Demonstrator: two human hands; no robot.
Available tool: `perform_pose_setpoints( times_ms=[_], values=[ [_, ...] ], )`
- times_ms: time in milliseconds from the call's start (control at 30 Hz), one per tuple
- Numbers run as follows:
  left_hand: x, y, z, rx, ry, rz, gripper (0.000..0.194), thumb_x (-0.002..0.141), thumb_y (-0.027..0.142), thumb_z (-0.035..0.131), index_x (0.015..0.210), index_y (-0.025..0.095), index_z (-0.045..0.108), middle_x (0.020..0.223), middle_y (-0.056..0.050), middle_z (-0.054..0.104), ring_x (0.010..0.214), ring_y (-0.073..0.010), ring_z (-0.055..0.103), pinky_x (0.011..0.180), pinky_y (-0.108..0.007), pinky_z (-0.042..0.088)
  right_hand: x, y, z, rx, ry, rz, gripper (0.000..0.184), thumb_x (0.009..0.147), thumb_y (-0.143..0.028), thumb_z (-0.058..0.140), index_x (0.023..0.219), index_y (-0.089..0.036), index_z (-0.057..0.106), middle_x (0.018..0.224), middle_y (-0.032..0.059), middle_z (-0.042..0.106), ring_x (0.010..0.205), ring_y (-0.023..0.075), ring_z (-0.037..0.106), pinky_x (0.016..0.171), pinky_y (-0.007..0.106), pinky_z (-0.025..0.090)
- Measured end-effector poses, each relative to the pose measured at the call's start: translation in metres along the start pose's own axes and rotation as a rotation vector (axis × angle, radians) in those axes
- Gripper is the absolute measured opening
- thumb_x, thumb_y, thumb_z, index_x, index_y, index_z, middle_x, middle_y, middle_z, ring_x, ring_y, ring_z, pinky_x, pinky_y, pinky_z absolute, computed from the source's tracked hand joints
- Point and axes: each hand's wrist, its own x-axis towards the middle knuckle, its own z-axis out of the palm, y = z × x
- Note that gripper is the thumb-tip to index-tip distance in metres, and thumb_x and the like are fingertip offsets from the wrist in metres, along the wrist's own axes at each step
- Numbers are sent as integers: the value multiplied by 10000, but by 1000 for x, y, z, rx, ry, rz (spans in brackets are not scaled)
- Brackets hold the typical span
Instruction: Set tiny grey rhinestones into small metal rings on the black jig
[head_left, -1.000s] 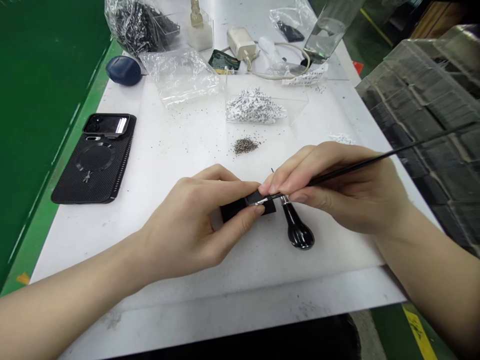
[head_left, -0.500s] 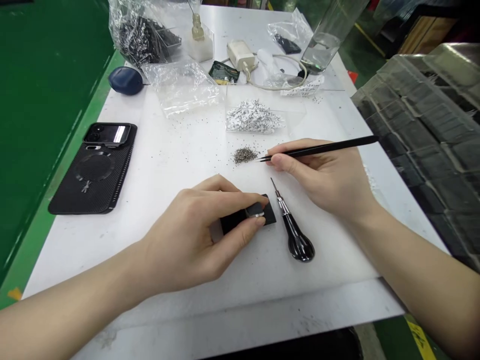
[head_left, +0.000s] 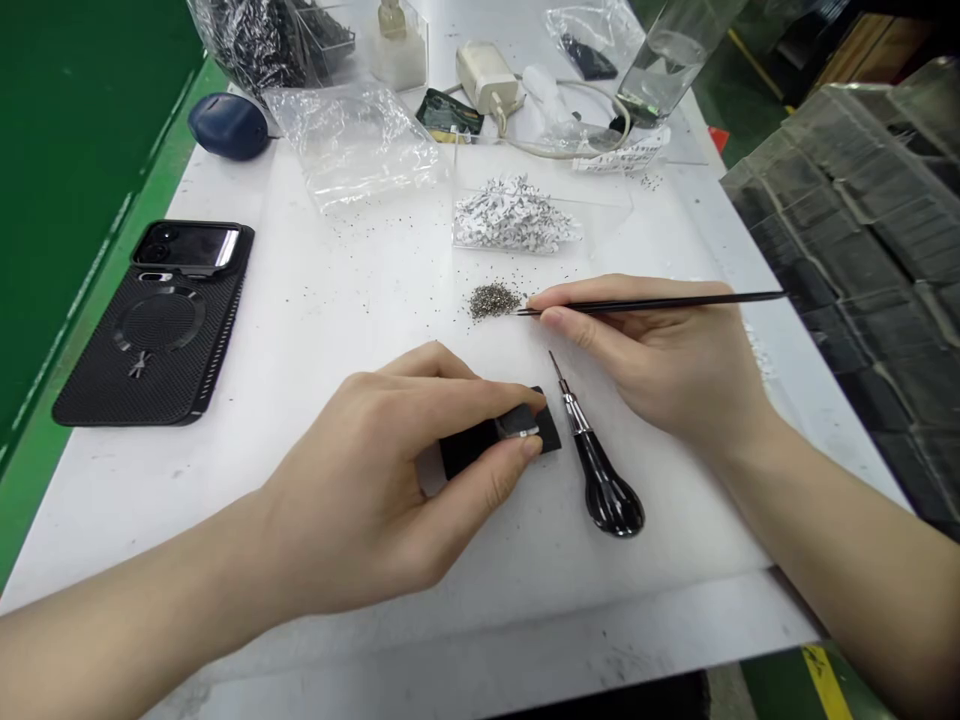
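My left hand (head_left: 409, 465) pinches a small dark part with a pale edge (head_left: 517, 422) between thumb and forefinger. The part sits over a flat black block (head_left: 472, 450) on the table, partly hidden by my fingers. Black tweezers (head_left: 660, 303) are gripped in my right hand (head_left: 652, 350). Their tips touch or nearly touch the right edge of a heap of tiny metal pieces, which look like screws (head_left: 493, 300). Between my hands lies a screwdriver with a bulbous black handle (head_left: 611, 490), its thin shaft pointing away from me.
A black phone (head_left: 161, 325) lies at left, near a dark blue rounded object (head_left: 229, 126). Behind the heap, a clear tray holds small white pieces (head_left: 517, 215). Plastic bags (head_left: 360, 145), a white charger (head_left: 486, 76) and a glass container (head_left: 671, 65) stand farther back. Clear bins (head_left: 847, 230) line the right.
The tweezers have swung a little flatter, their tips staying at the heap's edge. My left hand keeps its pinch on the dark part. The whole view has shifted slightly.
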Motion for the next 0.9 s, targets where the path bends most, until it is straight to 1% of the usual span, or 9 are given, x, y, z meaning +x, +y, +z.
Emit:
perform_pose_setpoints(
  times_ms=[133,300,433,533,600,667,767,833,900],
  values=[
    [0,0,-1,3,-4,2,260,1084,195,673,1274,220,848,1045,8,867,916,-152,760,840,-247,644,0,0,-1,-9,1,-9,211,919,-84,884,996,-277,923,1010,-41,918,971,161,872,868,246,731],
    [0,0,-2,40,-7,13,252,1082,200,678,1272,214,842,1072,-3,878,937,-155,763,820,-244,653,1,-1,-3,26,3,13,188,933,-116,883,1000,-288,918,1014,-40,916,960,186,878,898,311,735],
    [-1,-3,0,67,5,27,250,1081,220,676,1267,202,842,1081,-41,881,990,-197,772,790,-281,670,-3,-10,-12,84,45,18,165,979,-157,849,984,-313,902,959,-49,900,900,199,860,837,366,732],
    [-2,-7,2,74,32,77,248,1070,237,687,1259,210,846,1069,-53,886,985,-221,784,799,-312,679,-11,-19,-19,154,45,-56,198,992,-153,834,996,-343,890,975,-42,893,895,208,844,817,391,726],
    [-2,-8,2,81,44,104,257,1067,240,689,1270,221,845,1062,-52,888,973,-225,788,797,-317,681,-17,-23,-22,210,2,-144,191,988,-175,844,1018,-360,883,1007,-31,895,904,222,847,811,404,728],
    [-2,-6,2,92,41,95,247,1073,231,683,1261,233,844,1057,-48,884,940,-218,788,789,-316,674,-21,-24,-23,244,-84,-215,168,989,-206,849,1050,-361,872,1028,-20,897,939,237,861,846,412,738],
    [-2,-2,0,108,10,67,182,1085,220,676,1139,222,850,1030,-51,874,882,-199,766,773,-312,651,-22,-24,-23,243,-225,-335,184,1002,-191,825,1100,-342,864,1037,-14,900,971,229,878,892,378,749],
    [-1,-1,-1,107,-3,64,173,1086,224,676,1096,217,849,1018,-55,871,875,-198,756,769,-321,643,-21,-23,-23,244,-267,-395,218,1004,-154,809,1123,-329,867,1035,-9,899,988,219,883,906,349,750],
    [-1,0,-1,98,-7,67,178,1081,227,679,1124,218,851,1018,-56,872,879,-203,755,765,-333,642,-18,-22,-24,262,-282,-424,223,992,-129,818,1119,-305,872,1023,3,898,990,220,887,910,336,753]
  ],
)
